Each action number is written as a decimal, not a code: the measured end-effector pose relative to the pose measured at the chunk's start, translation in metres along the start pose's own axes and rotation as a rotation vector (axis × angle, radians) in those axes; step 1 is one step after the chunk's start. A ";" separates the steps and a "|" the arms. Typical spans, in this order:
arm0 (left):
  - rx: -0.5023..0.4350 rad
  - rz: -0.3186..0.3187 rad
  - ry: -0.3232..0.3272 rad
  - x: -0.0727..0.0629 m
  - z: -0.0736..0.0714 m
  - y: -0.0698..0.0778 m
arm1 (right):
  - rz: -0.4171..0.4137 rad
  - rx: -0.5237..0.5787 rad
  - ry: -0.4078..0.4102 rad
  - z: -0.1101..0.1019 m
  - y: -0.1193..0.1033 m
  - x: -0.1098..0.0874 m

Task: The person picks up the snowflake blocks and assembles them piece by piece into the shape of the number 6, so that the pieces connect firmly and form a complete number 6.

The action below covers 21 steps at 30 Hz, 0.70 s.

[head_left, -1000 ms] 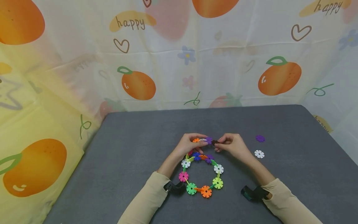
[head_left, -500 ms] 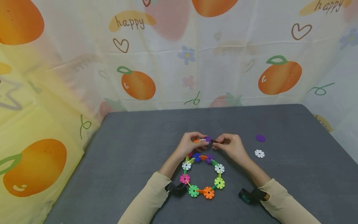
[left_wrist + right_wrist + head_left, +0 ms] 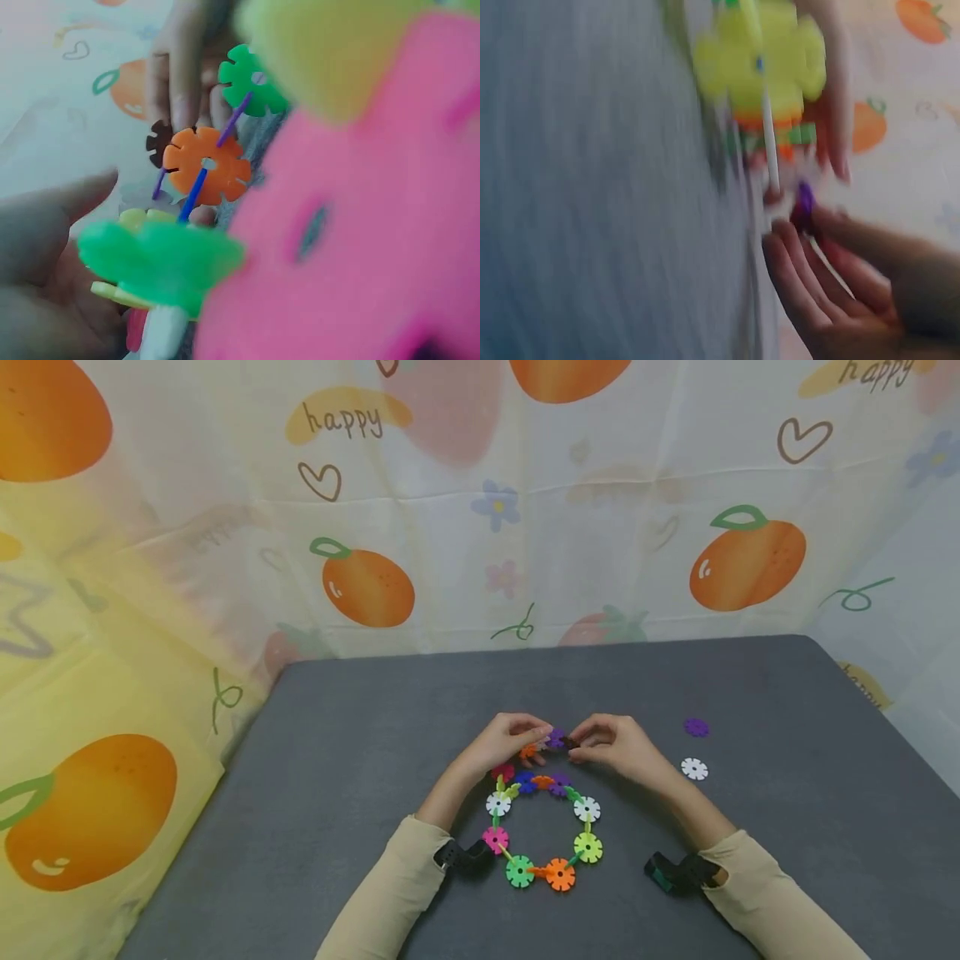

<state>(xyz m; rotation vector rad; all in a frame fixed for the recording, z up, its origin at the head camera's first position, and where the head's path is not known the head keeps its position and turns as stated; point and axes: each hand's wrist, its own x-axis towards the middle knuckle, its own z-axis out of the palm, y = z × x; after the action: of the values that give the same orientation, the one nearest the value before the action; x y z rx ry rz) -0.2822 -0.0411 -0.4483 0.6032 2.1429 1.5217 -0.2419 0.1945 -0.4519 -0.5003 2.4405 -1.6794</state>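
A ring of colourful slotted snowflake discs (image 3: 560,875) lies on the table, and a short chain rises from its far side. That chain includes an orange disc (image 3: 529,750) and a purple disc (image 3: 556,739). My right hand (image 3: 622,752) pinches a dark brown disc (image 3: 155,142) between thumb and fingers, right at the purple one. Around the chain's left part is my left hand (image 3: 491,750), its thumb (image 3: 90,193) straight and apart from the discs, with fingertips showing beneath them. A blurred pink disc (image 3: 352,195) fills much of the left wrist view.
Two loose discs, a purple one (image 3: 697,727) and a white one (image 3: 694,768), lie right of my right hand. The dark grey table (image 3: 390,710) reaches back to a fruit-printed cloth (image 3: 450,560). Black wrist cameras hang under both sleeves.
My left thumb has lifted off the chain, uncovering more of the orange and white discs. My right hand stays at the brown disc. The ring has shifted slightly right and toward me.
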 end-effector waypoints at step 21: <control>-0.027 -0.011 -0.038 0.000 -0.009 -0.011 | 0.142 -0.232 -0.273 -0.124 0.016 -0.038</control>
<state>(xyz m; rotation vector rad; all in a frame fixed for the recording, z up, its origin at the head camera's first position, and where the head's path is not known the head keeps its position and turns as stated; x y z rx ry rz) -0.2886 -0.0506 -0.4558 0.6051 2.0911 1.5185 -0.2460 0.3225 -0.4242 -0.5300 2.4134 -1.1947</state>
